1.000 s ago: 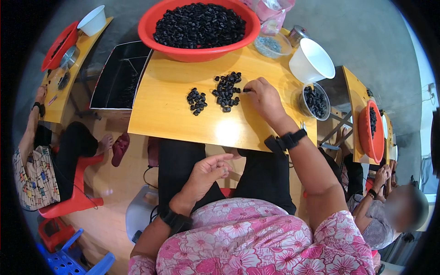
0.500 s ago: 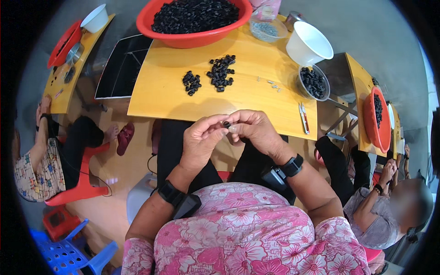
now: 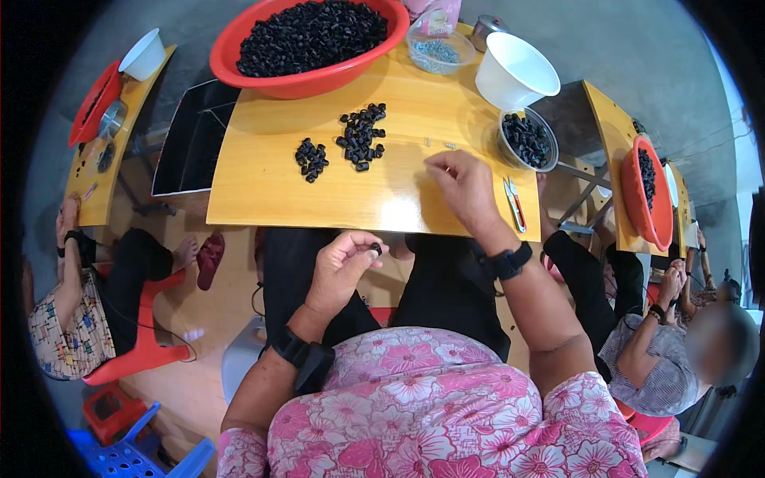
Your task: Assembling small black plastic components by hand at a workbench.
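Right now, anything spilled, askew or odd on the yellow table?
Nothing stands out. Two piles of small black parts sit loose on the yellow table, but tidily grouped. Left hand pinches one black part; right hand rests near the snips.

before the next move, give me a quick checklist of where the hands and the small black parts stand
1. Left hand has a part: ok, one small black piece is pinched at its fingertips, held over the lap, off the table.
2. Right hand placement: ok, it rests on the yellow table, fingers bent near tiny pale bits by the far edge; whether it grips one, cannot tell.
3. Loose stock within reach: ok, a bigger pile and a smaller pile lie apart on the table.
4. Clear bowl of black parts: ok, upright, right of the hand.
5. Red-handled snips: ok, lying untouched by the right wrist.
6. White bowl: looks empty.
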A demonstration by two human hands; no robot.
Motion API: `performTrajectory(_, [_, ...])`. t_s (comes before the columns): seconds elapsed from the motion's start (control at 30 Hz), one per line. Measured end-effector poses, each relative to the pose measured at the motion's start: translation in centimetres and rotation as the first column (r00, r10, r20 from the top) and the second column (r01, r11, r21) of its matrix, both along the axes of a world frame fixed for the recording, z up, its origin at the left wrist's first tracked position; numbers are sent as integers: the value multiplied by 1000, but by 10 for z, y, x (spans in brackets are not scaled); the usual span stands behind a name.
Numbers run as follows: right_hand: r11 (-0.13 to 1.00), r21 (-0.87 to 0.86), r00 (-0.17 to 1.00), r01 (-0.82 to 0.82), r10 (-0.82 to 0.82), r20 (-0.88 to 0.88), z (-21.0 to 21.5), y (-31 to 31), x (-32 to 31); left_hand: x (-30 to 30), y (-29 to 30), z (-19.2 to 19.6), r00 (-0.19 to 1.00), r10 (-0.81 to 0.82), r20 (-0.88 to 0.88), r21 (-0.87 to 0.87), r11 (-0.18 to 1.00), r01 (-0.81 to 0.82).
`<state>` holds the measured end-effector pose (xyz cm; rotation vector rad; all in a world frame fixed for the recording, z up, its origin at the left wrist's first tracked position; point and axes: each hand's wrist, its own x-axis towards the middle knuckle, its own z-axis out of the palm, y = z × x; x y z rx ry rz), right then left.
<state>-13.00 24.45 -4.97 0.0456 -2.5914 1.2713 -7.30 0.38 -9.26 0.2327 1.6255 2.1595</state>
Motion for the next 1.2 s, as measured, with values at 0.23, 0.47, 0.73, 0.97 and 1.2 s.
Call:
performTrajectory(0.23, [908, 408, 995, 92, -70, -67, 0, 13, -49, -4, 0, -8, 993, -101, 59, 52, 994, 98])
performTrajectory(0.47, [810, 579, 994, 90, -37, -102, -10, 3, -63, -6, -4, -4, 994, -98, 45, 66, 993, 95])
performTrajectory(0.73, [765, 642, 998, 58, -21, -64, -6, -16, -46, -6, -4, -4, 995, -94, 22, 76, 993, 92])
performTrajectory(0.97, [961, 226, 987, -158, 157, 22, 9, -17, -8, 1, -8, -12, 998, -60, 15, 53, 997, 59])
performTrajectory(1.2, [877, -457, 945, -151, 265, 194, 23, -18, 42, 11, -7, 15, 1000, -8, -30, 16, 1000, 9])
